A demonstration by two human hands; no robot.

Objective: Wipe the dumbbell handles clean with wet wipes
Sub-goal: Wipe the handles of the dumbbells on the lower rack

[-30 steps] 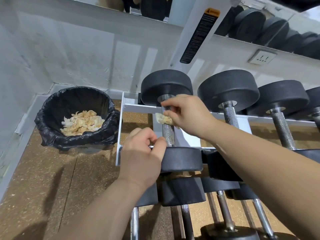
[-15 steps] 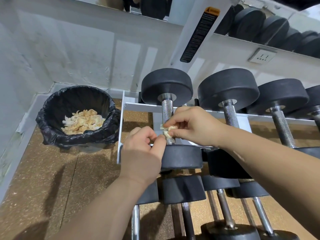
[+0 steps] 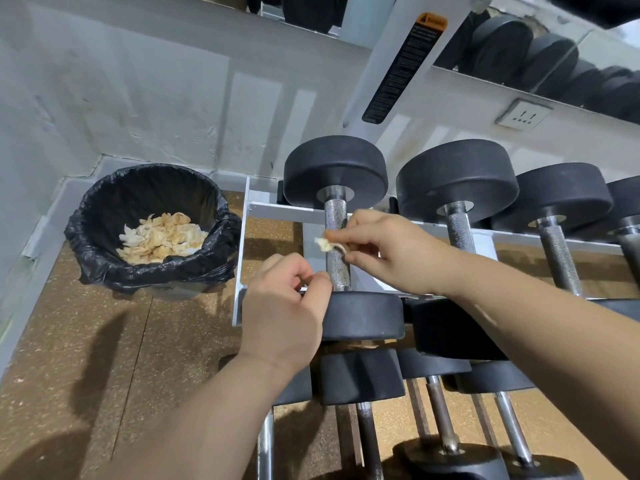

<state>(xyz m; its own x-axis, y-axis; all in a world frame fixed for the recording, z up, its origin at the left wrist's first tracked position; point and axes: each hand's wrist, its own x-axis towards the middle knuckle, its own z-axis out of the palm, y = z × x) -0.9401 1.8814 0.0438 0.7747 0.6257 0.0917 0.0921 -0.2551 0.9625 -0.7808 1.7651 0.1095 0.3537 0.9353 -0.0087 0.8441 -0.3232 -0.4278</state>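
As right hand [image 3: 391, 251] pinches wipe [image 3: 323, 243] higher up handle [image 3: 336, 216] than before, left hand [image 3: 284, 306] stays curled, grip unclear.

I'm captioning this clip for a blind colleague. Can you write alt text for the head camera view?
A right hand pinches a crumpled wipe against the metal handle of the leftmost dumbbell on a rack, while the left hand, fingers curled, sits by the handle's near end. A lined bin of used wipes stands left.
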